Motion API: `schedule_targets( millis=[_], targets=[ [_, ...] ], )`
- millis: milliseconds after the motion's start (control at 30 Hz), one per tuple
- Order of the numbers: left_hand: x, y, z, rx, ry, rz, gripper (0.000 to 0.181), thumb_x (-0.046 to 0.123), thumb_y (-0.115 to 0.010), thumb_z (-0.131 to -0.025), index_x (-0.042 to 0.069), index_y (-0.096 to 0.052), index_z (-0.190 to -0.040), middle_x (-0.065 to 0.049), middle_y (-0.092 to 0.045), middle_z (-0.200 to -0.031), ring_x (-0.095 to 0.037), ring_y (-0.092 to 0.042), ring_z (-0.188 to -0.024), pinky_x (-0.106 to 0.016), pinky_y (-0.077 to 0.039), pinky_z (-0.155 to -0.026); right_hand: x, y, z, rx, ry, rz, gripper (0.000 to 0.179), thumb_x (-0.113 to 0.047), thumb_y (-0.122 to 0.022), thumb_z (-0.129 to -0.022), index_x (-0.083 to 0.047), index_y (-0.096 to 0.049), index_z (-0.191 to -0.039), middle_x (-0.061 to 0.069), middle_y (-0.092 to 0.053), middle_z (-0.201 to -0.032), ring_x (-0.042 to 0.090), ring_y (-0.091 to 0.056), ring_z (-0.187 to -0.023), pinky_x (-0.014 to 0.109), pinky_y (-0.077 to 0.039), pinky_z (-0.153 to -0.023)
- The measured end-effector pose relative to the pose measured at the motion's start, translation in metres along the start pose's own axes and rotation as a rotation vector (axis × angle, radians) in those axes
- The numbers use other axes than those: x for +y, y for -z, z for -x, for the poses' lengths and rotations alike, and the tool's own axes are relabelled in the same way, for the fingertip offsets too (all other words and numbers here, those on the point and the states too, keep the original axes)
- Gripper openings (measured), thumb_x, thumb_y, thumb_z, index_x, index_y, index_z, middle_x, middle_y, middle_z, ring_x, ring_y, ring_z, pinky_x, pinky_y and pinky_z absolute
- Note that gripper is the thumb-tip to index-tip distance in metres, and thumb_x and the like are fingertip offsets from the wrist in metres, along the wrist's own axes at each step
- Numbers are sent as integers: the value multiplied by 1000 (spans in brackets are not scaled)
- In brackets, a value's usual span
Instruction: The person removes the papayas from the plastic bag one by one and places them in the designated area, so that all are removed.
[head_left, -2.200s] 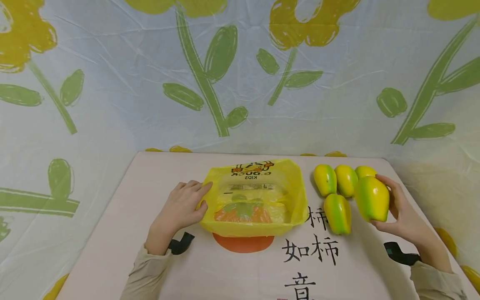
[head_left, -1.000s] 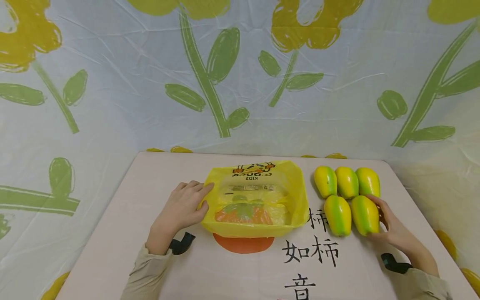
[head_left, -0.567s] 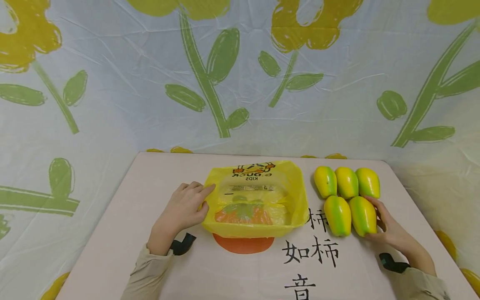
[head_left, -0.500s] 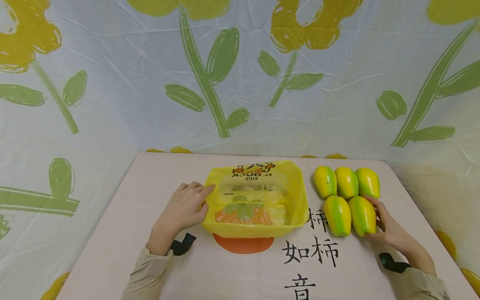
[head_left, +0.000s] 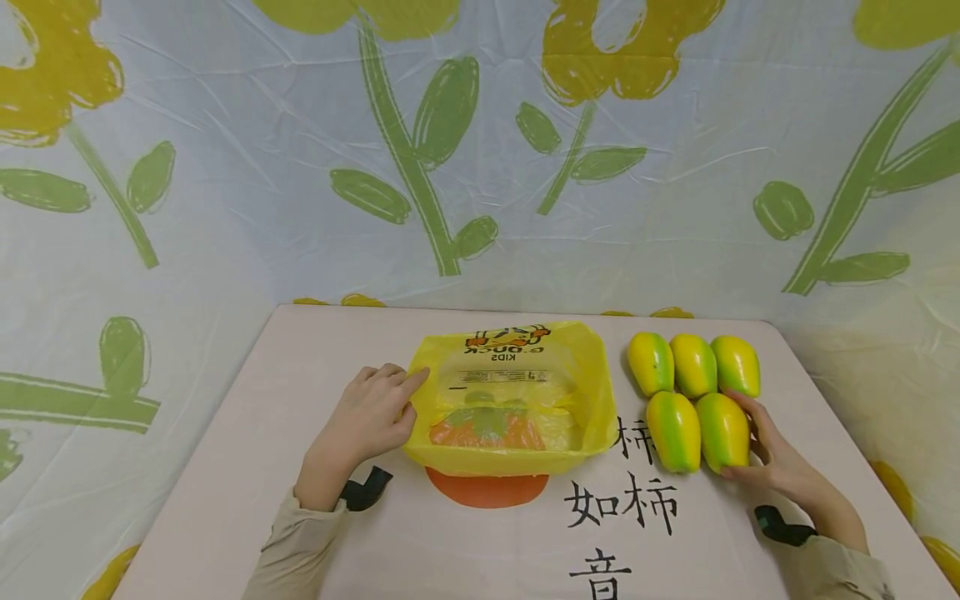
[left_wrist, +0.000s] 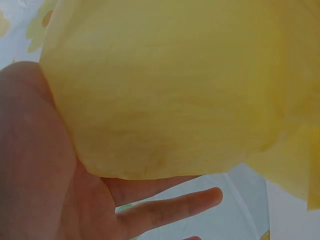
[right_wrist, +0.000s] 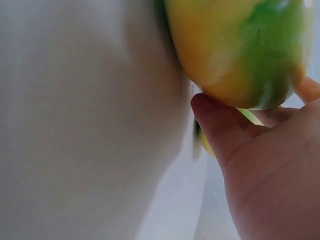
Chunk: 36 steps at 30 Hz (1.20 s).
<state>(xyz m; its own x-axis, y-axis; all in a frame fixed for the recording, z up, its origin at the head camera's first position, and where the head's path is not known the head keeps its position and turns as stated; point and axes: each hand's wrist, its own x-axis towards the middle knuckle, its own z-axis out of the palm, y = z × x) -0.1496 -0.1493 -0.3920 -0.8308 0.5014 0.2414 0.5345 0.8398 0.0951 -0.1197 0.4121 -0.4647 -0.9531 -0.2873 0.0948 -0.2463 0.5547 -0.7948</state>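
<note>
My right hand [head_left: 783, 462] grips a yellow-green mango [head_left: 724, 432] from its right side, at the right end of the front row. In the right wrist view, the thumb lies under one end of this mango [right_wrist: 235, 55] and fingertips reach round the far side. A second mango [head_left: 673, 432] lies right beside it, and a back row holds three more, including the rear-right mango [head_left: 736, 365]. My left hand [head_left: 367, 417] rests at the left side of a yellow plastic bag [head_left: 510, 462]. Its fingers [left_wrist: 175, 207] extend straight behind the bag wall in the left wrist view.
The pale pink tabletop [head_left: 247, 467] carries black printed characters [head_left: 622, 500] and an orange-red round print [head_left: 487, 492] in front of the bag. A flower-patterned sheet [head_left: 300, 242] hangs behind and at both sides. Orange and green show through inside the bag.
My right hand has lowered the mango from above the back row to the front row, then slid it slightly left against its neighbour. My left hand has stayed at the bag.
</note>
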Motion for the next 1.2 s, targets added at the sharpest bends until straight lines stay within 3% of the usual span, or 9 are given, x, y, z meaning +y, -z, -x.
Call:
schedule_targets(
  millis=[267,367,467,533,600,767,967,1100,1200],
  targets=[
    [0,1,0,-9,12,5,47,10,-56,-85,5,-64,-131,-10,-71,-105,-30,-60,-109,-49,-47,-93,-5,7,0,26,82,11,101,6,-72,-73,-4,-14,-155,-7,-22,-153,-8,-29,-122,2,-26,-93],
    [0,1,-1,-8,12,5,46,10,-56,-85,5,-65,-130,-10,-71,-106,-30,-60,-110,-49,-47,-93,-10,10,0,57,67,63,99,5,-72,-78,-6,-14,-156,1,-22,-154,-8,-28,-125,-1,-21,-97],
    [0,1,-1,-6,16,11,42,10,-57,-85,5,-67,-125,-9,-71,-106,-30,-60,-109,-50,-47,-93,-19,15,0,75,26,136,101,0,-75,-80,-10,-12,-158,18,-18,-154,14,-23,-138,-3,-14,-96],
    [0,0,-1,-4,21,22,38,10,-57,-85,6,-67,-121,-8,-72,-105,-30,-61,-108,-50,-47,-93,-27,17,0,91,25,184,102,-2,-77,-79,-9,-12,-158,27,-15,-153,31,-20,-138,-4,-11,-95],
    [0,0,-2,4,27,33,32,10,-57,-85,6,-67,-115,-8,-72,-102,-30,-62,-105,-50,-47,-92,-36,18,0,113,50,225,104,-3,-80,-76,-6,-15,-157,30,-14,-154,40,-18,-136,-2,-8,-95],
    [1,-2,-2,49,40,40,24,11,-58,-84,6,-67,-106,-7,-72,-95,-29,-63,-95,-48,-50,-86,-65,22,-3,167,86,315,100,-8,-82,-77,-5,-22,-156,31,-26,-151,23,-23,-140,4,-8,-100],
    [2,-2,-3,105,37,13,24,14,-59,-83,7,-70,-103,-5,-73,-94,-26,-64,-86,-43,-51,-73,-99,20,-14,260,213,388,76,-3,-82,-76,-1,-47,-143,21,-54,-131,-9,-36,-123,1,-18,-99],
    [2,1,-2,151,26,-6,28,17,-60,-83,7,-71,-107,-7,-74,-94,-26,-66,-85,-42,-52,-70,-118,16,-20,315,305,403,68,8,-82,-69,0,-57,-133,-6,-54,-129,-14,-38,-120,1,-24,-99],
    [-1,6,-1,213,23,-12,29,19,-60,-84,7,-70,-109,-7,-74,-91,-26,-67,-82,-42,-53,-67,-130,13,-24,354,360,398,63,12,-80,-66,2,-62,-126,-13,-54,-128,-11,-42,-121,4,-28,-101]
  ],
)
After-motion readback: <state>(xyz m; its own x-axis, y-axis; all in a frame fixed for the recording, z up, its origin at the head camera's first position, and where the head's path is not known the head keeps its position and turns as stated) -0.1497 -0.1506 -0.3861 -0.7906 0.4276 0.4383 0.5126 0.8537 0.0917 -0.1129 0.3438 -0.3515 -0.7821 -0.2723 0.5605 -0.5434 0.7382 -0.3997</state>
